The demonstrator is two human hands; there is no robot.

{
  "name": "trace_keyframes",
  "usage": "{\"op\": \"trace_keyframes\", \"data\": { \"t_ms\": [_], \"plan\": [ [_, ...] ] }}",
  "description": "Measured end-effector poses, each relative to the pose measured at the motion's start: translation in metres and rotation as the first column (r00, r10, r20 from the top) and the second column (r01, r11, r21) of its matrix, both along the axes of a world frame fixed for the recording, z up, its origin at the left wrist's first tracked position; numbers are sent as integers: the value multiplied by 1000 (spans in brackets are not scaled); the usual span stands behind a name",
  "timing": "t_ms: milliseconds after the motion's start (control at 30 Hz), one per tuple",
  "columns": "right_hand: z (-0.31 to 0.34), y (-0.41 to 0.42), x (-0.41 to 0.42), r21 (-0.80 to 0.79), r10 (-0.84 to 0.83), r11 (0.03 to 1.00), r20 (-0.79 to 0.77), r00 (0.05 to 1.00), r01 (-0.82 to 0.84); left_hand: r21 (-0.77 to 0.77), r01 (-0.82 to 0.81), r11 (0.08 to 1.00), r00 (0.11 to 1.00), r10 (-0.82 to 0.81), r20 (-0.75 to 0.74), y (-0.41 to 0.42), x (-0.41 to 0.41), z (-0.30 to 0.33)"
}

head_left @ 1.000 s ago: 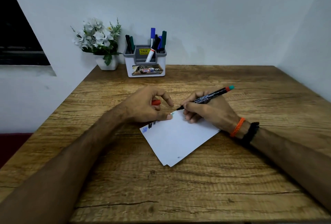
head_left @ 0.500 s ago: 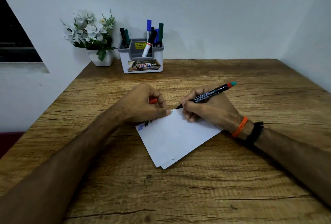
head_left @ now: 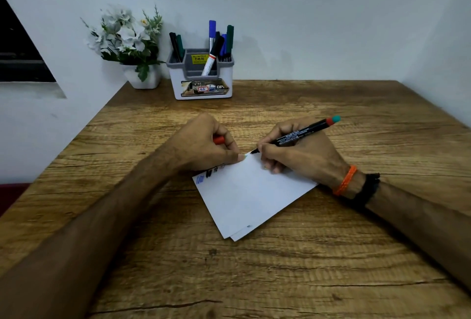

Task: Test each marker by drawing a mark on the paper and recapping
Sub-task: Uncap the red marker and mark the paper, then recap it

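A white paper (head_left: pixel 251 195) lies tilted on the wooden table (head_left: pixel 254 267), with blue and black marks along its upper left edge. My right hand (head_left: pixel 298 155) grips a black marker (head_left: pixel 298 135) with a red and teal end, its tip touching the paper's top corner. My left hand (head_left: pixel 204 144) rests its fingertips on the paper's upper edge and holds a red cap (head_left: pixel 218 139) in its curled fingers. A white and grey holder (head_left: pixel 202 77) at the back of the table carries several more markers, blue, green and black.
A white pot of white flowers (head_left: pixel 127 43) stands left of the holder against the wall. The table's left edge runs diagonally beside my left forearm. Walls close in behind and on the right.
The view has tilted down a little, so everything sits slightly lower in frame. Both hands stay on the paper, and the marker tip remains at the top corner.
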State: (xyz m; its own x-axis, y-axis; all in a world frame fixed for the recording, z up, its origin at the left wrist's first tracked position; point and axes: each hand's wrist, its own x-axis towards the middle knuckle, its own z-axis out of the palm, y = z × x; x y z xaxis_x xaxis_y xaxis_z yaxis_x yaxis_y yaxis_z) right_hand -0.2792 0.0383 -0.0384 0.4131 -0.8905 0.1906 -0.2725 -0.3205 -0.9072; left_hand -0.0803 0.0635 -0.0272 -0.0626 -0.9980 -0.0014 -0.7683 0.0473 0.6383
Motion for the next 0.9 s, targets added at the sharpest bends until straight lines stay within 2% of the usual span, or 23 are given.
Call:
{"op": "trace_keyframes", "data": {
  "t_ms": [133, 267, 400, 500, 667, 800, 900],
  "plan": [
    [-1, 1, 0, -33, 14, 999, -36, 999, -15, 15, -8, 1000, 1000, 8, -12, 1, -1, 2],
    [-1, 0, 0, -6, -15, 1000, 4, 1000, 15, 28, -28, 999, 999, 28, -18, 1, -2, 2],
    [-1, 2, 0, -38, 15, 999, -41, 999, -16, 41, -48, 998, 999, 49, -22, 1, -3, 3],
    [-2, 0, 0, -21, -8, 1000, -5, 1000, 8, 58, -64, 996, 998, 65, -22, 1, -5, 4],
    [-2, 2, 1, -71, 15, 997, -47, 999, -19, 68, -82, 994, 996, 85, -28, 3, -6, 4],
    [-2, 0, 0, -76, -17, 997, -15, 1000, 16, 74, -85, 994, 996, 88, -28, 3, -6, 5],
    [-2, 1, -1, -115, 21, 993, -54, 998, -27, 71, -91, 993, 995, 94, -28, 2, -6, 5]
  ]
}}
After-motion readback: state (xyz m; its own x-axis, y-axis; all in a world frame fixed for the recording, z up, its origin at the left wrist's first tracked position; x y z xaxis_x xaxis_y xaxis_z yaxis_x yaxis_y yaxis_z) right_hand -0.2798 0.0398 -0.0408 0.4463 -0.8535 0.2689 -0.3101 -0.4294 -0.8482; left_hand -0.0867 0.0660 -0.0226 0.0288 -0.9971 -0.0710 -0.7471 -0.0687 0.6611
